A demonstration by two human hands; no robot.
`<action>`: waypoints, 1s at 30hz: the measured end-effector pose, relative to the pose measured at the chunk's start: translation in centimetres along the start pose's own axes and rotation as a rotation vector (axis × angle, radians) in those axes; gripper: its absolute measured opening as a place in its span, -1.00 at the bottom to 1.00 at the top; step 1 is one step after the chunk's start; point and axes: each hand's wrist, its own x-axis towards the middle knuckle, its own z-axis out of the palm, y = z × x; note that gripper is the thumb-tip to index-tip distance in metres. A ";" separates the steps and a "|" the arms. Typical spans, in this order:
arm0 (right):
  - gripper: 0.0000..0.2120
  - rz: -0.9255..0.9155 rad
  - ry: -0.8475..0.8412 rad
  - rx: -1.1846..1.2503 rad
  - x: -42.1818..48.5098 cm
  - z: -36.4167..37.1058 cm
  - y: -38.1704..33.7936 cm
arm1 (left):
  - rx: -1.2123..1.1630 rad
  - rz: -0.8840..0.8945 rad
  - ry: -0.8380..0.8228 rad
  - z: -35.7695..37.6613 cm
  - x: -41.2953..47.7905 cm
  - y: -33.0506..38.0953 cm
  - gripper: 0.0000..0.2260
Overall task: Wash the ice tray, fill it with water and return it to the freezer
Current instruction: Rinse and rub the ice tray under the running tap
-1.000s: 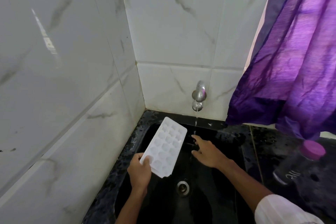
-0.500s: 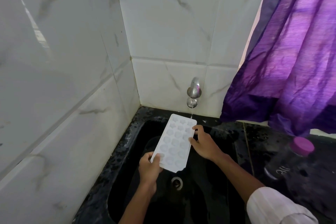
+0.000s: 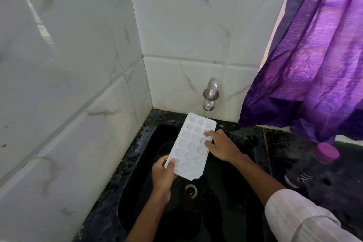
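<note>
While a thin stream runs from the tap (image 3: 210, 94) onto its far right corner, the ice tray (image 3: 191, 146) is held cells-up over the black sink (image 3: 135, 165). Its near left corner is gripped by the left hand (image 3: 163, 173), thumb on top. Bent fingertips (image 3: 206, 134) of the right hand (image 3: 221, 147) are laid on cells at the right rim; whether that rim is clasped cannot be told. Washing appears under way. Wet plastic could be dropped into the basin should the one-corner grip loosen, and spray thrown toward the capped bottle (image 3: 314, 169) on the table.
</note>
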 end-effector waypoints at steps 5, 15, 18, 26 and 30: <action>-0.56 0.007 0.020 -0.105 0.1 -0.2 -0.3 | -0.021 0.023 -0.026 0.6 -0.5 0.4 -0.91; -0.58 -0.017 0.009 -0.073 -0.2 -0.6 0.1 | 0.002 0.048 -0.047 0.4 -0.4 0.4 -0.89; -0.56 -0.007 0.031 -0.155 -0.4 -0.6 -0.1 | 0.003 0.045 -0.058 0.6 -0.5 0.3 -0.89; -0.54 -0.007 0.000 -0.079 -0.6 -0.3 -0.2 | 0.009 0.073 -0.047 0.6 -0.9 0.4 -0.87; -0.56 -0.013 -0.006 -0.085 -0.7 -0.4 0.2 | 0.001 0.067 -0.048 0.4 -1.0 0.3 -0.86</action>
